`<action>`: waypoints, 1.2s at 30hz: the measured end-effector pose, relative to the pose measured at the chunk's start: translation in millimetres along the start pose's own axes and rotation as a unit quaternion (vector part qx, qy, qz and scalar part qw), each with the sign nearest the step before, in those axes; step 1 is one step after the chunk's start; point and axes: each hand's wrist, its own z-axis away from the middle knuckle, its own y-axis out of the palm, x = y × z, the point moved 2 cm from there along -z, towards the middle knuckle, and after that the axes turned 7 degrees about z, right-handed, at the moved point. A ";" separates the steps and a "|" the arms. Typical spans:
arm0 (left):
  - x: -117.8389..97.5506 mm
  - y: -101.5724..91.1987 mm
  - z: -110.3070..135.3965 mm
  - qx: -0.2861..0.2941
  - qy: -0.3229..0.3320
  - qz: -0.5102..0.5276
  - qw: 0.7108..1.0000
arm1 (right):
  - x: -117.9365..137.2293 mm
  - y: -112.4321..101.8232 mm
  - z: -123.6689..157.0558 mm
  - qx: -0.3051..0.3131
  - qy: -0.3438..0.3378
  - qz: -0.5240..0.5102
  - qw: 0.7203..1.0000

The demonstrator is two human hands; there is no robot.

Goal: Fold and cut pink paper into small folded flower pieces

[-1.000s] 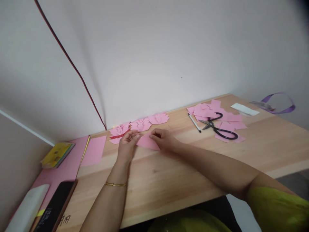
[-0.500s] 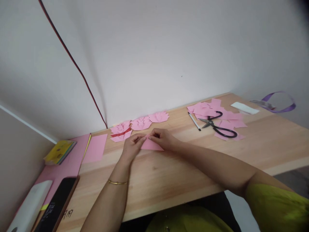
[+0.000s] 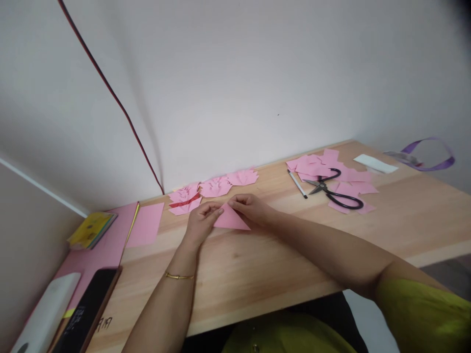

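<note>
A pink paper piece [image 3: 231, 219], folded into a triangle, lies on the wooden table [image 3: 279, 264]. My left hand [image 3: 200, 221] pinches its left edge with curled fingers. My right hand [image 3: 250, 208] pinches the top corner of the same piece from the right. Both hands rest low on the table. Behind them, a row of folded pink paper shapes [image 3: 215, 187] lies along the wall.
Black scissors [image 3: 333, 192] and a pen [image 3: 297, 185] lie among pink paper scraps [image 3: 324, 166] at the right. A white slip [image 3: 375, 163] and purple ribbon [image 3: 429, 154] sit far right. Pink sheets [image 3: 146, 223], a yellow book [image 3: 91, 229], a phone [image 3: 86, 314] lie left.
The pink piece went from a flat sheet to a folded triangle under my fingers. My hands drew closer together over it.
</note>
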 end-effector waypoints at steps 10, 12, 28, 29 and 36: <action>0.4 -0.5 1.2 0.018 0.071 -0.083 0.994 | 0.4 0.2 -1.0 -0.017 -0.044 0.082 0.996; 1.1 -0.2 1.6 0.022 0.080 -0.099 0.992 | 1.9 0.2 -1.2 -0.039 -0.070 0.122 0.989; 13.1 1.3 -0.8 0.030 0.038 -0.085 0.995 | 0.9 4.7 0.1 -0.053 -0.133 0.217 0.966; 14.5 0.9 -1.0 0.029 0.035 -0.086 0.995 | 1.1 4.6 0.1 -0.052 -0.131 0.218 0.966; 11.8 3.4 -0.6 0.024 0.036 -0.083 0.996 | 2.1 5.0 0.5 -0.046 -0.115 0.221 0.967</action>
